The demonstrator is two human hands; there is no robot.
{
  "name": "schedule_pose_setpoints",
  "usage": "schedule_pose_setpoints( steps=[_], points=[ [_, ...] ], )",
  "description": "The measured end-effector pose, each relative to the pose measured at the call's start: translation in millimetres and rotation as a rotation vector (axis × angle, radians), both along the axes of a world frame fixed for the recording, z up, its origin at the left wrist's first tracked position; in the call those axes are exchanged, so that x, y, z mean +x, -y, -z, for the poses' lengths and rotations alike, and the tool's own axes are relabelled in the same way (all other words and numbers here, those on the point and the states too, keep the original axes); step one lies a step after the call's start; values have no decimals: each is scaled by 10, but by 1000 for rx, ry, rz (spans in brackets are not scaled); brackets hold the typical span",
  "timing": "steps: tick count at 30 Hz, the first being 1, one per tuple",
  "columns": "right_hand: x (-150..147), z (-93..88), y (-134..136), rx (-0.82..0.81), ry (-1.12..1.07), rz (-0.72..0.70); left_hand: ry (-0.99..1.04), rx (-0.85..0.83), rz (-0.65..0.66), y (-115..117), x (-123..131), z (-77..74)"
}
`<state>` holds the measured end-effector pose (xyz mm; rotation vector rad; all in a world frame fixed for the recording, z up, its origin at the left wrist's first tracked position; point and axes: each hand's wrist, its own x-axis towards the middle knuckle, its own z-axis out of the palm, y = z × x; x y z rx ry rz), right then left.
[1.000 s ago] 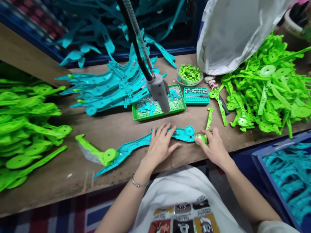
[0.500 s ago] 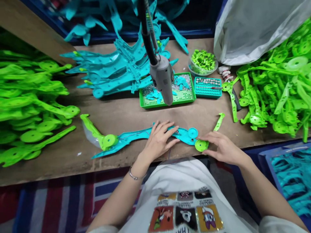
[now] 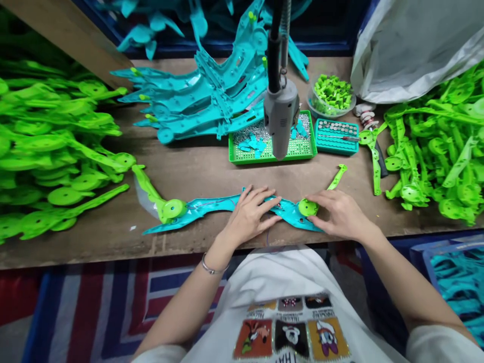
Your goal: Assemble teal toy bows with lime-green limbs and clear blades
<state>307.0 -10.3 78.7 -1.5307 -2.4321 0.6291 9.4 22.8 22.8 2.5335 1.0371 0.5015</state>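
A long turquoise plastic part lies across the table in front of me, with a thin wire along its left half. My left hand rests flat over its middle, fingers stretched out, hiding what is beneath. Between the thumb and fingers of my right hand is a lime-green plastic arm with a round disc. Its disc sits over the turquoise part's right end, and its narrow tip points up and away. Another green arm with a disc lies on the left end, beside some clear plastic.
Behind stand a green tray of screws and turquoise bits, a teal holder, and a bowl of green pieces. An electric screwdriver hangs above the tray. Green parts are heaped left and right; turquoise parts lie behind.
My right hand has brought the green disc up and left, from beside the turquoise part's right end onto it. My left hand stays on the middle. The camera view has shifted slightly.
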Motion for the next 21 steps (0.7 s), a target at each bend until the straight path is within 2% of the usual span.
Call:
schedule_pose_setpoints(
  steps=[5,11,15,18,21],
  points=[
    [-118,-67,-45,-73,61,-63,11,-25,7,11,-32,5],
    [-204,-149,-67,-64,181,-2,26,-24,2,10,-29,6],
    [-256,-176,-82,-133,271,-57,36,-22,37,6,-21,2],
    [-259,-154,-66,-152,278,-64,30,-17,44,-4,-16,12],
    [-241,-66,-38,-187,174,-54,38,-6,37,-13,-13,32]
  ],
)
